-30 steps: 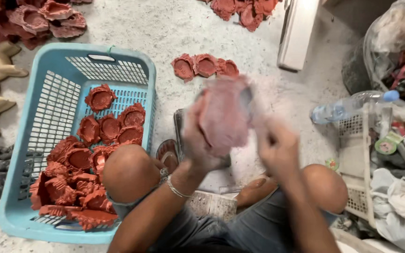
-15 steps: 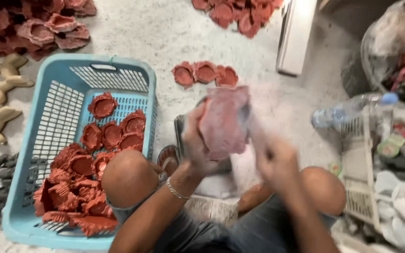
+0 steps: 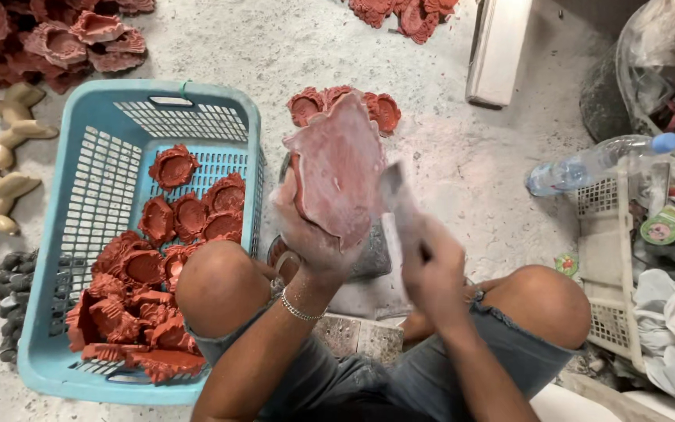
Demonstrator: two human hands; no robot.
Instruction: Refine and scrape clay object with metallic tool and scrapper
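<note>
Two hands, left (image 3: 314, 234) gripping one red mould (image 3: 337, 176), right (image 3: 431, 270) clutching one scraper (image 3: 394, 195).

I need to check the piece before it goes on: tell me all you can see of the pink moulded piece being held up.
The pink moulded piece is a flat, dusty pinkish-red slab with a wavy, lobed outline, paler than the red pieces in the blue basket. Its facing side looks smooth with a few small marks, and seems like rubber or clay. It is held upright above the lap. The left hand grips its lower left edge; the right hand holds a blurred flat tool at its right edge.
</note>
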